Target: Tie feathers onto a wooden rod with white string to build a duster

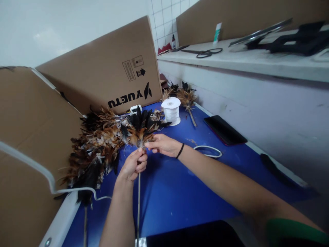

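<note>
My left hand (133, 165) is closed round a thin stick (138, 202) just below a bunch of black and brown feathers (140, 128) at its top. Pinched fingers of my right hand (163, 144) press at the base of those feathers, right above the left hand. A black band circles the right wrist. The stick runs down toward me over the blue table (169, 192).
A pile of feather bundles (95, 151) lies to the left against cardboard boxes (108, 72). A white thread spool (171, 110), another feather stick (186, 99), a dark phone (224, 129) and a white loop (208, 151) lie on the table. Scissors (205, 52) rest on the shelf.
</note>
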A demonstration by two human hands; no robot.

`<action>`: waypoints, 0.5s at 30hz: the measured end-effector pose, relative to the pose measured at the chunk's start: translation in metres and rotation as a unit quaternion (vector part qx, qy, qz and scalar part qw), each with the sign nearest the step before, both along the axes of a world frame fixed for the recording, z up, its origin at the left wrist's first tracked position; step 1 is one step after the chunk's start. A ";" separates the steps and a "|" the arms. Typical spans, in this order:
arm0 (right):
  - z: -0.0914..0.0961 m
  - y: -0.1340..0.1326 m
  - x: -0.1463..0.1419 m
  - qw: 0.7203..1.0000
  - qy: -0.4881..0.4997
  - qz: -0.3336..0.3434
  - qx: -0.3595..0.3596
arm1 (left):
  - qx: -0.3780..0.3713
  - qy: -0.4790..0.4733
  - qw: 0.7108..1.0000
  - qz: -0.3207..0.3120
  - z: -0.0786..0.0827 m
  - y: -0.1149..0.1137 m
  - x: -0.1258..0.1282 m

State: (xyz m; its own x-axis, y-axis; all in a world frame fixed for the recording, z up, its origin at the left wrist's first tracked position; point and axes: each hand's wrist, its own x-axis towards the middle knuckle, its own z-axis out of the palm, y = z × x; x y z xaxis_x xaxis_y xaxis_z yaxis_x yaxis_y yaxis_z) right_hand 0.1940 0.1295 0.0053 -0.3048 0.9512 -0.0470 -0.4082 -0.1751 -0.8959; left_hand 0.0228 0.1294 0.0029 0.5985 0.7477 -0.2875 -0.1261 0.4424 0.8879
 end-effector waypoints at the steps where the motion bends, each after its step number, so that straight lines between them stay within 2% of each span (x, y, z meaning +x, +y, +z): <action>1: 0.000 -0.001 0.006 0.999 -0.024 -0.021 -0.009 | -0.001 -0.002 1.000 0.010 0.001 0.002 -0.003; 5: -0.002 -0.004 0.037 0.975 -0.195 -0.107 0.012 | 0.009 -0.018 0.998 0.055 0.007 0.010 -0.018; 9: -0.009 -0.002 0.050 0.914 -0.373 -0.115 0.107 | 0.036 -0.027 0.993 0.110 0.014 0.012 -0.032; 11: -0.011 0.004 0.044 0.867 -0.459 -0.086 0.175 | 0.044 -0.028 0.990 0.133 0.016 0.013 -0.037; 15: -0.015 0.028 0.017 0.744 -0.597 -0.049 0.297 | 0.044 -0.029 0.986 0.158 0.015 0.016 -0.044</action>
